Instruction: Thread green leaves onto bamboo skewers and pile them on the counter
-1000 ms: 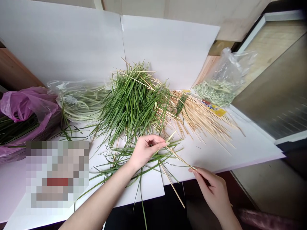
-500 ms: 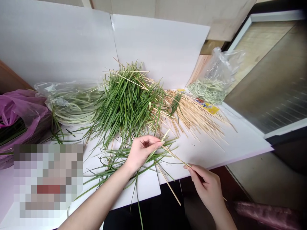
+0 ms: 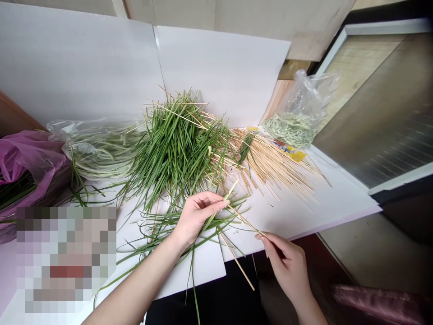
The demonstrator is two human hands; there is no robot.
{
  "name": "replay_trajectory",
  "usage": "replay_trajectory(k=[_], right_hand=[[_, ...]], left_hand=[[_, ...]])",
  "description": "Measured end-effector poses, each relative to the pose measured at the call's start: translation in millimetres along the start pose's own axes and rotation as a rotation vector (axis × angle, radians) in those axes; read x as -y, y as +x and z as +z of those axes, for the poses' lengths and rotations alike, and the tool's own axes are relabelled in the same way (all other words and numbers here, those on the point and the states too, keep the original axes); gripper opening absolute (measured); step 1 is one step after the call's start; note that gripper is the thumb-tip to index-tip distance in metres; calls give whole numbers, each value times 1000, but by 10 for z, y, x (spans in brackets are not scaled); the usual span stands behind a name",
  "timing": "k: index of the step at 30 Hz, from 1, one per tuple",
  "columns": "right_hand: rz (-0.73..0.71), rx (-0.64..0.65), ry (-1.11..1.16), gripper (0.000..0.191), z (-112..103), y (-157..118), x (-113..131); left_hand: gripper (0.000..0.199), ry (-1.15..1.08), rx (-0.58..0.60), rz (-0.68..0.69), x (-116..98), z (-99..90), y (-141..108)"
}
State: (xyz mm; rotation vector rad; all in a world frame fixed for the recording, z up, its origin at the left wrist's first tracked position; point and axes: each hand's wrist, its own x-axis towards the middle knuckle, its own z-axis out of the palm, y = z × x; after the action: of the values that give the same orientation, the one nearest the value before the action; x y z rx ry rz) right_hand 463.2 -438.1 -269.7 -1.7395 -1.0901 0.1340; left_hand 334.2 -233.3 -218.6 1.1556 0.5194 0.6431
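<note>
My left hand [image 3: 198, 216] is closed in a pinch on a chive stalk [image 3: 232, 188], whose pale end sticks up past the thumb. A thin bamboo skewer [image 3: 244, 220] runs from those fingertips down to my right hand [image 3: 289, 262], which pinches it between thumb and forefinger. Loose chives [image 3: 154, 221] lie on the white table around and under my left hand. Another skewer [image 3: 238, 262] slants over the table's front edge between the hands. Behind them rises a big heap of green chives [image 3: 176, 149] with skewers through it.
Many bamboo skewers [image 3: 280, 164] fan out right of the heap. Clear bags hold pale green pieces [image 3: 287, 128] at back right and long pale stems [image 3: 104, 153] at left. A purple bag [image 3: 37, 153] stands far left. White panels [image 3: 216, 72] close off the back.
The view has shifted slightly. Both hands keep their grips, with the skewer still held between them; the chive stalk and other things look much the same.
</note>
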Motion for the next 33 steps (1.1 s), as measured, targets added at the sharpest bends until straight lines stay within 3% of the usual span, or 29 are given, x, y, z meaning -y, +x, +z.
replay_trajectory(k=[15,33], right_hand=[[-27,-20,32,19,76,-16,18],[-136,11,2,19,105,-24,-25]], left_hand=[[21,-36,-13,-21,-4,22,-6],[22,37,74,-38,51,20,-2]])
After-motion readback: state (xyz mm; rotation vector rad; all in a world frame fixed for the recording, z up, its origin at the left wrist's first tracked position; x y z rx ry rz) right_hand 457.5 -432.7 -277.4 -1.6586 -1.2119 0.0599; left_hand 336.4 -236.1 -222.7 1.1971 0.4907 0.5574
